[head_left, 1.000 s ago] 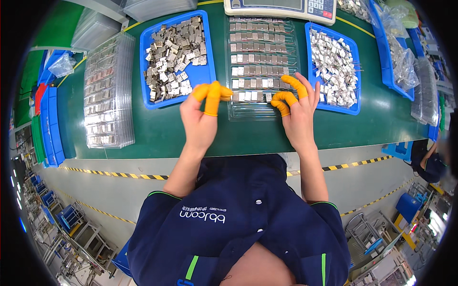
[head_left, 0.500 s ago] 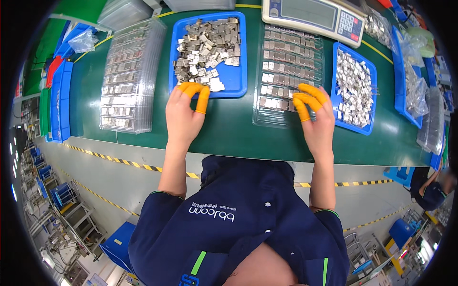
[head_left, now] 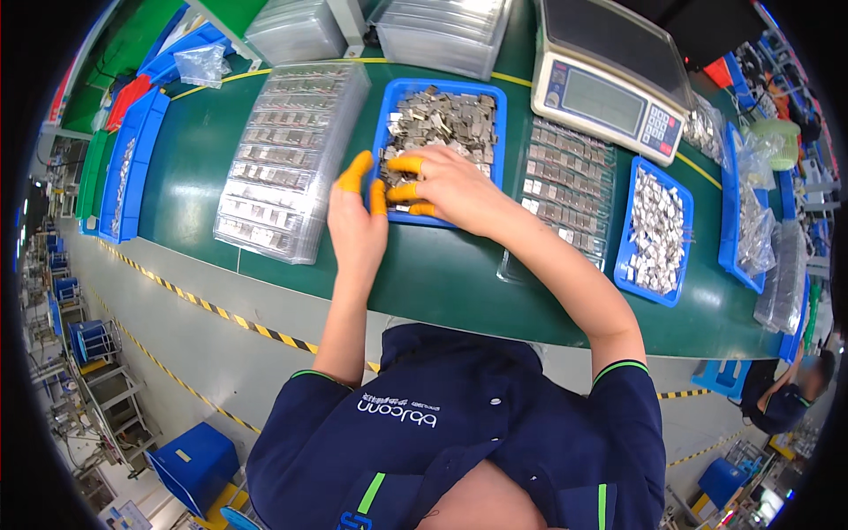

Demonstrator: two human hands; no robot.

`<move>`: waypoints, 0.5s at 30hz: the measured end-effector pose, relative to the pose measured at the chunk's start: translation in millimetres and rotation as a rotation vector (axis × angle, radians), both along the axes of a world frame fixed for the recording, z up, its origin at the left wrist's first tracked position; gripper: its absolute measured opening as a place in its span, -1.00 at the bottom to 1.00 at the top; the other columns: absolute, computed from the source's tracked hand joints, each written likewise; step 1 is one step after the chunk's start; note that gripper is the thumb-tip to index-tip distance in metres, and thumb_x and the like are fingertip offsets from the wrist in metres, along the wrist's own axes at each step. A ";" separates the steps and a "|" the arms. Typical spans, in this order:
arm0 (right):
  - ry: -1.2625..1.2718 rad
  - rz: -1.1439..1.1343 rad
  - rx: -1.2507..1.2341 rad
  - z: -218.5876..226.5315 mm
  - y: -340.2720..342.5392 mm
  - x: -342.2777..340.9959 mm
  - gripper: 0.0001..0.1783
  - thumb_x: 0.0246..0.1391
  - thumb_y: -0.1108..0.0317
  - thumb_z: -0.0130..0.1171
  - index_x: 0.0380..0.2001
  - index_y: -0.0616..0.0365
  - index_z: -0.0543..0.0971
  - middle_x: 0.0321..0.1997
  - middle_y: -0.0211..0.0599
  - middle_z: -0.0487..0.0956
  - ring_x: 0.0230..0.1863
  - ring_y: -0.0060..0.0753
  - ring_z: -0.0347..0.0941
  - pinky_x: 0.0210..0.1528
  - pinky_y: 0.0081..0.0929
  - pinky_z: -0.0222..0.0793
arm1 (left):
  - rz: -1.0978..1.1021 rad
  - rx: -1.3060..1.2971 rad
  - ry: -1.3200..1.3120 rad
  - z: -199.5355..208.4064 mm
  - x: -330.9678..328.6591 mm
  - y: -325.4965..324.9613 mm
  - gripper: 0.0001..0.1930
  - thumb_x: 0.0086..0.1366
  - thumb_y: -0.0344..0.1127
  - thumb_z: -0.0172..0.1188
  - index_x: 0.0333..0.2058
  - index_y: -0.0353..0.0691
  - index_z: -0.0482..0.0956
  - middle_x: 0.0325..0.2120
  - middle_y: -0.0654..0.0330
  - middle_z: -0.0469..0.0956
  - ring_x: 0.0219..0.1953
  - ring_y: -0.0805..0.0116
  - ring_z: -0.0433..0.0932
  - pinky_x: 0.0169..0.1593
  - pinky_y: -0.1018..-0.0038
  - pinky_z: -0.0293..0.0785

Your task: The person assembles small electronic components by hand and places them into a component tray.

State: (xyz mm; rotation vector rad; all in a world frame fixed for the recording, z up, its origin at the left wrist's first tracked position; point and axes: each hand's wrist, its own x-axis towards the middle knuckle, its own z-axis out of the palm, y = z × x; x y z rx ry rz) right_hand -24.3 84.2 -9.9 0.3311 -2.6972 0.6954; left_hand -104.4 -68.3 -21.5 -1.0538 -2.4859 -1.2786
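Observation:
Orange finger cots cover the fingertips of both my hands. Over the front left corner of a blue tray [head_left: 501,132] heaped with small flat metal pieces [head_left: 450,119], my two hands come close together. My left hand [head_left: 356,225] is at the tray's left rim, its thumb and a finger apart with a gap between them. From the right, my right hand [head_left: 459,190] reaches across the tray, fingers bent down at the metal pieces. Its thumb and forefinger draw near each other; whatever lies between them is too small to make out.
Stacked clear plastic trays [head_left: 287,168] with rows of metal pieces stand left. A similar filled clear tray [head_left: 570,181] lies to the right, partly under my right forearm. Beyond are a digital scale [head_left: 609,97], a blue tray of small white-silver parts [head_left: 655,230] and a blue bin [head_left: 132,168].
My right hand has left the clear tray and crossed left to the metal pieces. My left hand stays at the blue tray, now at its left corner. The whole view has shifted and tilted.

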 end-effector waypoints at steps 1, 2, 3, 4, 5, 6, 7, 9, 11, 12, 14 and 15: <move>-0.011 0.025 0.032 -4.2 0.2 -7.2 -0.74 -0.14 0.24 0.18 -0.29 -0.05 0.60 0.01 -0.31 0.43 0.13 -0.23 0.24 0.21 -0.25 0.05 | -0.008 -0.004 -0.021 -3.8 0.9 -0.1 -0.64 0.17 -0.52 0.05 -0.02 -0.26 0.38 -0.13 -0.03 0.44 -0.10 0.01 0.42 -0.04 0.31 0.34; 0.001 0.007 0.082 -7.3 3.7 -10.0 -0.75 -0.15 0.23 0.19 -0.31 -0.06 0.60 0.00 -0.35 0.44 0.13 -0.25 0.25 0.21 -0.26 0.05 | 0.001 -0.016 -0.091 -6.1 2.0 -0.4 -0.60 0.15 -0.53 0.05 0.01 -0.24 0.35 -0.10 -0.02 0.42 -0.07 0.01 0.42 -0.04 0.31 0.35; 0.010 -0.009 0.129 -5.6 6.4 -9.6 -0.76 -0.16 0.22 0.20 -0.32 -0.07 0.60 -0.01 -0.38 0.45 0.12 -0.28 0.25 0.21 -0.26 0.05 | 0.011 -0.026 -0.139 -7.0 3.2 -3.1 -0.58 0.15 -0.55 0.05 0.03 -0.21 0.34 -0.08 -0.01 0.41 -0.06 0.00 0.41 -0.04 0.32 0.35; 0.005 -0.052 0.177 -3.4 11.2 -9.7 -0.76 -0.17 0.22 0.20 -0.33 -0.09 0.60 -0.02 -0.41 0.45 0.11 -0.31 0.26 0.22 -0.25 0.05 | 0.010 -0.013 -0.130 -8.1 2.5 -3.3 -0.58 0.15 -0.55 0.05 0.02 -0.21 0.35 -0.08 0.00 0.41 -0.06 0.01 0.41 -0.04 0.32 0.36; 0.001 -0.096 0.224 -0.8 18.0 -9.8 -0.77 -0.18 0.21 0.21 -0.34 -0.10 0.61 -0.03 -0.45 0.46 0.10 -0.33 0.27 0.22 -0.25 0.05 | 0.008 -0.001 -0.121 -8.8 1.7 -3.1 -0.59 0.15 -0.56 0.05 0.02 -0.20 0.36 -0.07 0.01 0.41 -0.06 0.01 0.42 -0.04 0.33 0.36; -0.022 -0.137 0.186 0.9 25.6 -9.1 -0.75 -0.19 0.20 0.23 -0.33 -0.12 0.61 -0.04 -0.48 0.46 0.09 -0.34 0.29 0.22 -0.24 0.04 | 0.015 -0.002 -0.127 -8.0 2.4 -2.9 -0.59 0.15 -0.56 0.05 0.02 -0.20 0.36 -0.07 0.01 0.41 -0.06 0.01 0.42 -0.04 0.33 0.36; 0.007 -0.163 0.161 2.4 31.4 -8.1 -0.73 -0.20 0.21 0.26 -0.32 -0.12 0.61 -0.04 -0.47 0.47 0.08 -0.33 0.29 0.23 -0.23 0.03 | 0.022 0.009 -0.158 -5.6 2.6 -2.0 -0.60 0.15 -0.57 0.04 0.00 -0.21 0.37 -0.09 0.01 0.42 -0.08 0.05 0.43 -0.05 0.35 0.37; 0.028 -0.171 0.200 7.7 34.5 -6.2 -0.70 -0.22 0.21 0.29 -0.30 -0.11 0.60 -0.03 -0.45 0.46 0.09 -0.30 0.28 0.22 -0.23 0.04 | 0.031 0.019 -0.195 -6.1 1.5 -2.8 -0.61 0.15 -0.58 0.04 -0.01 -0.22 0.38 -0.11 0.02 0.43 -0.10 0.08 0.45 -0.07 0.36 0.38; 0.057 -0.089 0.050 11.8 19.1 -8.9 -0.65 -0.24 0.21 0.30 -0.27 -0.09 0.59 -0.03 -0.44 0.46 0.09 -0.27 0.28 0.21 -0.21 0.07 | 0.035 0.164 -0.314 -9.2 0.2 -3.3 -0.63 0.15 -0.60 0.05 -0.04 -0.23 0.40 -0.17 0.05 0.46 -0.18 0.16 0.49 -0.11 0.40 0.41; 0.084 -0.023 0.012 4.6 12.4 -11.8 -0.64 -0.24 0.22 0.30 -0.26 -0.07 0.57 -0.04 -0.43 0.46 0.09 -0.26 0.28 0.19 -0.18 0.09 | 0.031 0.165 -0.318 -12.5 -1.3 -2.3 -0.63 0.15 -0.60 0.05 -0.04 -0.23 0.40 -0.17 0.05 0.46 -0.18 0.16 0.49 -0.11 0.40 0.41; 0.059 0.035 -0.028 -8.5 -1.7 -20.0 -0.71 -0.20 0.24 0.26 -0.30 -0.04 0.56 -0.09 -0.44 0.47 0.07 -0.30 0.30 0.20 -0.18 0.09 | 0.026 0.208 -0.247 -20.8 -6.0 -2.5 -0.63 0.14 -0.60 0.07 -0.04 -0.22 0.41 -0.24 0.08 0.49 -0.24 0.23 0.51 -0.14 0.43 0.42; 0.059 0.051 -0.031 -12.6 -4.8 -25.3 -0.73 -0.19 0.24 0.25 -0.31 -0.04 0.56 -0.12 -0.46 0.48 0.05 -0.33 0.31 0.20 -0.19 0.09 | 0.028 0.208 -0.247 -20.1 -6.2 -2.5 -0.63 0.14 -0.60 0.07 -0.04 -0.22 0.41 -0.24 0.08 0.49 -0.24 0.23 0.51 -0.14 0.43 0.42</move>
